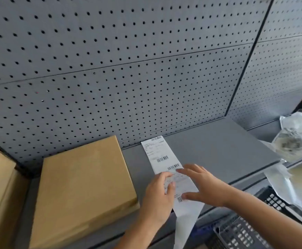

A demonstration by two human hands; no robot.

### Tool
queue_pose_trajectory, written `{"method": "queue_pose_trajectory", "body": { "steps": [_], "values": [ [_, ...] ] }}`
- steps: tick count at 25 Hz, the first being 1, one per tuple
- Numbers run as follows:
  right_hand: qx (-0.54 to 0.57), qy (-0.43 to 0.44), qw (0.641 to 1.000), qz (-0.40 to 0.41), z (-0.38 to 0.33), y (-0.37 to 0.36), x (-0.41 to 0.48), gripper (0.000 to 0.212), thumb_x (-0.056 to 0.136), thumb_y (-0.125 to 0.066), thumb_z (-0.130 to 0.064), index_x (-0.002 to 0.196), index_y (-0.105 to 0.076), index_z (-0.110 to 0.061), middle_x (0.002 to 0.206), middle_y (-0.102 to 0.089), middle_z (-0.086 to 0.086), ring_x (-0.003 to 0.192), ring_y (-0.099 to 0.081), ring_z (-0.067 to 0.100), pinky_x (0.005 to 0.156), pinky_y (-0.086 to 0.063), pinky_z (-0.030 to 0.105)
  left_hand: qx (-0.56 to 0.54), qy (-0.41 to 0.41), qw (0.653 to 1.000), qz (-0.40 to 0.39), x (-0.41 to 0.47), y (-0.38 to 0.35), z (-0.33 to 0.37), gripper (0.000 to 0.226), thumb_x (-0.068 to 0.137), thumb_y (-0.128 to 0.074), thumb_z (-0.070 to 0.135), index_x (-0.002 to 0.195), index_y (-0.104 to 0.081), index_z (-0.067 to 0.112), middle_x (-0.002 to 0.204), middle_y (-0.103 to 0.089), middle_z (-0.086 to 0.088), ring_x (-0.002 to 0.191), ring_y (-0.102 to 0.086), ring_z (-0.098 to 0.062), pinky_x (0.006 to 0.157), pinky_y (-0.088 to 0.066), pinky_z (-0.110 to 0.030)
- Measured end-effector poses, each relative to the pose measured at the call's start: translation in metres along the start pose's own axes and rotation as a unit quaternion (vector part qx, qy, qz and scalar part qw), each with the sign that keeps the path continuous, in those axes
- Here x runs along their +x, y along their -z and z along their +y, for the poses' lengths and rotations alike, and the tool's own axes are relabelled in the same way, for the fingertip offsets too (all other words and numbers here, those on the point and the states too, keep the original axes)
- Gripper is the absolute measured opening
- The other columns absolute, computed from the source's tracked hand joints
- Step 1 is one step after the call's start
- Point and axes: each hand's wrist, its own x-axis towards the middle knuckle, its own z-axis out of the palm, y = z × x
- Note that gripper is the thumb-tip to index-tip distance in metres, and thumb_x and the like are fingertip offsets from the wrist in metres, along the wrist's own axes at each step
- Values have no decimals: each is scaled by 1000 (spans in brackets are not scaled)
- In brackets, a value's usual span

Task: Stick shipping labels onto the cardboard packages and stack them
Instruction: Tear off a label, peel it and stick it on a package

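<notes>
Both hands met on the label strip [166, 159]: left hand [158, 196] pinching its edge, right hand [202, 184] spread flat. Bare counter [218, 150] lay beyond; a cardboard package [83, 184] sat just left.

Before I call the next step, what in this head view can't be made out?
- Label strip: print too small and blurred to read; its middle is hidden under the left hand and right hand.
- Whether either hand pinches the strip: motion blur.
- Cardboard package: lower-left part cut off by the bottom edge.
- Keypad devices: cut off by the bottom edge.
</notes>
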Motion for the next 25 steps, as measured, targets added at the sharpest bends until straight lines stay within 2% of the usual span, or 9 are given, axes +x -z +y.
{"method": "queue_pose_trajectory", "body": {
  "steps": [3, 7, 10, 13, 15, 17, 20, 23, 25],
  "values": [
    [-105, 5, 992, -66, 4, -8, 10, 104, 76, -68, -68, 156, -8, -44, 167, 2, -10, 154, 7, 19, 125, -2, 49, 21, 15, 1000, -14, 13, -9, -8, 31, 103, -54, 27, 134, -55, 29, 136, -57, 15, 127, -54, -6, 105, -50, -31],
    [-138, 24, 988, -65, 10, -18, 14, 106, 73, -66, -72, 157, -8, -43, 167, 7, -6, 154, 11, 19, 124, 7, 45, 73, 21, 997, -27, 19, -12, -18, 43, 103, -54, 24, 146, -50, 19, 151, -46, 9, 142, -40, -10, 119, -34, -28],
    [-138, 37, 989, -37, 12, -18, 12, 96, 77, -60, -75, 156, -15, -45, 167, -1, -7, 154, 4, 17, 125, 2, 42, 87, 11, 996, -10, 19, -12, -20, 43, 104, -53, 25, 146, -50, 16, 154, -42, 9, 145, -35, -8, 120, -28, -23],
    [-108, 37, 993, -8, 12, -15, 11, 83, 83, -58, -71, 154, -23, -46, 164, -15, -12, 151, -16, 16, 124, -16, 37, 32, 20, 999, 19, 19, -12, -19, 34, 102, -59, 25, 135, -56, 16, 139, -51, 10, 132, -46, -6, 115, -35, -24],
    [-74, 23, 997, 23, 10, -12, 10, 77, 83, -58, -71, 151, -30, -47, 159, -25, -17, 139, -39, 13, 112, -38, 31, -21, 47, 998, 45, 20, -12, -19, 32, 100, -63, 28, 130, -57, 17, 130, -54, 10, 121, -51, -5, 108, -42, -25],
    [-42, 19, 997, 55, 5, -8, 9, 76, 81, -59, -72, 148, -35, -48, 154, -30, -21, 124, -52, 10, 97, -50, 28, -95, 87, 990, 60, 21, -8, -15, 35, 98, -66, 33, 128, -56, 20, 126, -59, 10, 116, -58, -7, 96, -49, -20],
    [-22, 30, 995, 96, 2, -2, 8, 75, 80, -59, -72, 148, -37, -47, 151, -30, -24, 122, -51, 4, 93, -48, 23, -236, 137, 960, 61, 25, 0, 1, 31, 97, -69, 28, 125, -55, 26, 117, -68, 7, 101, -68, -4, 73, -53, -11],
    [1, 57, 990, 133, 0, 1, 8, 78, 80, -58, -74, 148, -38, -42, 152, -31, -22, 132, -43, 5, 101, -45, 24, -351, 174, 918, 56, 31, 7, 17, 31, 98, -68, 18, 125, -54, 25, 116, -72, 1, 86, -74, 1, 62, -54, -11],
    [6, 69, 986, 153, -1, 1, 9, 79, 80, -53, -76, 148, -40, -38, 153, -32, -20, 144, -30, 7, 111, -40, 30, -376, 183, 907, 55, 34, 10, 26, 30, 98, -68, 18, 124, -55, 21, 116, -72, -1, 86, -75, -2, 61, -54, -13]
  ]
}}
